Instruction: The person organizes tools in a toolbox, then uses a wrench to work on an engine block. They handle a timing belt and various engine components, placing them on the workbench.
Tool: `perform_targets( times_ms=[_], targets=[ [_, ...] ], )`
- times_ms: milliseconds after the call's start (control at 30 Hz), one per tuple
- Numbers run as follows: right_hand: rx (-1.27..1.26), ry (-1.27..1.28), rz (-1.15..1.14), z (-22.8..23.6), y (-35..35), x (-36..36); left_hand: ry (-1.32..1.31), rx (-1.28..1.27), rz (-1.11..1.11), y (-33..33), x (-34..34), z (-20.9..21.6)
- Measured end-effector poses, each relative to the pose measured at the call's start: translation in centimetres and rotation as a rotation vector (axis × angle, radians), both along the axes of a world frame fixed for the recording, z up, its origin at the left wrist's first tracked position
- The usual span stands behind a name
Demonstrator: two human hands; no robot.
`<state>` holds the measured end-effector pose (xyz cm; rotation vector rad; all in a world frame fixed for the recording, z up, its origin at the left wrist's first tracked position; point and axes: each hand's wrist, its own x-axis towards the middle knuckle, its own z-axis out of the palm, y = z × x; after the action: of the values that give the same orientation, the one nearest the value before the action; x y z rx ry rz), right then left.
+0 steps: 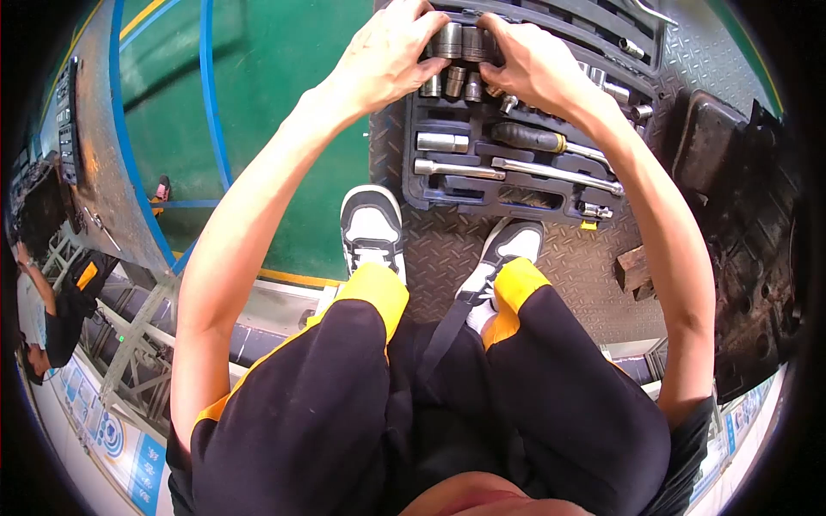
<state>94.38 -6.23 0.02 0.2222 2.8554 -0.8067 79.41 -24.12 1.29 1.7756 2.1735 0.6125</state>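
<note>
- Nearest, black trousers [318, 404] with yellow cuffs, bent at the knees; just beyond, left shoe [372, 228] and right shoe [514, 245], both white and dark, set apart
- Under the right shoe, a patterned metal plate [568, 279]; on it, to the right, a brown block [635, 271]; farther right, a dark, grimy metal part [757, 284]
- Beyond the shoes, an open dark-blue tool case [422, 193] on the plate; at its near edge, a yellow latch [588, 225] and a short silver joint [595, 210]
- Next row, a short bar [459, 169] at left and a long bar [559, 175] at right; farther, a long socket [443, 142] and a ratchet [527, 138] with a dark grip
- Farther still, small sockets [455, 82] in a row, just near of two large sockets side by side
- At left, left hand [387, 56], pinching the left large socket [446, 40] between thumb and forefinger; other fingers bunched, partly out of view
- At right, right hand [533, 64], pinching the right large socket [476, 45] between thumb and fingers; cannot tell how the hidden fingers lie, or whether either large socket sits in the case or above it
- Left and far, green floor [310, 189] with blue lines; far left, a workbench [129, 198] and another person [60, 310]
</note>
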Motion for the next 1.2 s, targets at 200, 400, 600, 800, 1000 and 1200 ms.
perform_targets(
  times_ms=[200, 400, 600, 800, 1000, 1200],
  targets=[
    [-0.058, -0.04, -0.167, 2.6, 0.4, 0.9, 0.099, 0.023, -0.022, -0.4, -0.2, 0.2],
    [-0.157, -0.051, -0.457, 3.8, 2.7, 4.6, -0.178, 0.014, 0.035, 0.8, -1.0, -0.3],
    [-0.166, 0.186, -0.213, 1.5, 1.9, 5.0, -0.263, -0.017, 0.147, 1.7, -0.8, -0.5],
    [-0.077, -0.045, -0.364, 1.6, 2.8, 6.5, 0.022, 0.134, 0.055, 2.0, 0.7, 0.6],
    [-0.159, 0.086, -0.469, 0.2, 2.7, 6.2, 0.042, 0.113, -0.007, 5.1, 3.6, -0.7],
    [-0.496, -0.039, -0.795, 3.0, 6.7, 7.3, 0.238, 0.013, -0.12, 6.1, 3.7, -1.3]
  ],
)
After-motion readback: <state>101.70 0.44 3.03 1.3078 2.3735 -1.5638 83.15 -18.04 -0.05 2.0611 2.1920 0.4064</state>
